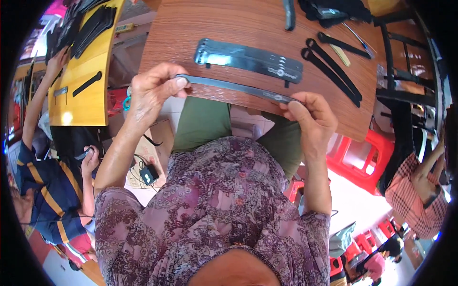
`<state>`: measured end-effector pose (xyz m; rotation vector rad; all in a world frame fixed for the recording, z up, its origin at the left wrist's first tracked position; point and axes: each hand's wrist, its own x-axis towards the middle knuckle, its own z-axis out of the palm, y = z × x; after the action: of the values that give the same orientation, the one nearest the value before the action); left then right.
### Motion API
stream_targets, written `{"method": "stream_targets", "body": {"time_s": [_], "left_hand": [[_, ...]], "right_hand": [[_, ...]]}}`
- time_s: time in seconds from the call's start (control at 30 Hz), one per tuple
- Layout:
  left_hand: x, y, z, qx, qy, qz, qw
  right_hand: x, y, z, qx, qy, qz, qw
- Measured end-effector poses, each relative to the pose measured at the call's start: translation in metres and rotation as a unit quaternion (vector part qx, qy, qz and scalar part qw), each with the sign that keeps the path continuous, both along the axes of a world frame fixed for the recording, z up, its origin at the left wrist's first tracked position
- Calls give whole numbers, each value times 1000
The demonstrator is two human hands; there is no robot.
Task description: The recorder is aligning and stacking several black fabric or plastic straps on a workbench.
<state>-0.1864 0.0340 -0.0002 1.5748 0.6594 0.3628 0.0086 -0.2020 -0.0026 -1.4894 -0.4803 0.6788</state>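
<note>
A narrow dark strap (234,87) stretches between my hands, just off the near edge of the brown table (176,28). My left hand (155,90) pinches one end of it between thumb and fingers. The other end, which carries a small pale printed mark, is pinched in my right hand (312,117). Behind the strap lies a glossy dark bundle of flat straps (248,59), with light catching its left end and pale markings at its right. Whether that bundle is wrapped cannot be made out.
On the table's right lie black straps with round eyelet ends (329,69), a yellowish stick (340,55) and a black pile (334,12). A red plastic stool (365,159) stands at right. At left, a person in a striped shirt (52,190) reaches over a yellow table (81,112) holding black straps.
</note>
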Motion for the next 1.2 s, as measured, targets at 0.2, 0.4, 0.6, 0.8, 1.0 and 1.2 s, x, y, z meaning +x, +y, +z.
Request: {"method": "stream_targets", "body": {"time_s": [0.2, 0.4, 0.6, 0.8, 1.0, 1.2], "left_hand": [[15, 4, 3, -66, 67, 22, 995], [28, 8, 7, -77, 94, 36, 992], [41, 13, 7, -25, 180, 48, 982], [49, 16, 9, -25, 193, 55, 979], [53, 15, 7, -3, 209, 58, 976], [54, 16, 5, 4, 213, 55, 975]], "right_hand": [[8, 4, -2, -42, -25, -33, 998], [18, 10, -4, -55, -43, -50, 996], [24, 15, -6, -73, -62, -61, 994], [28, 19, -9, -97, -90, -70, 989], [29, 20, -9, -102, -64, -71, 990], [29, 20, -9, -115, -75, -69, 988]]}}
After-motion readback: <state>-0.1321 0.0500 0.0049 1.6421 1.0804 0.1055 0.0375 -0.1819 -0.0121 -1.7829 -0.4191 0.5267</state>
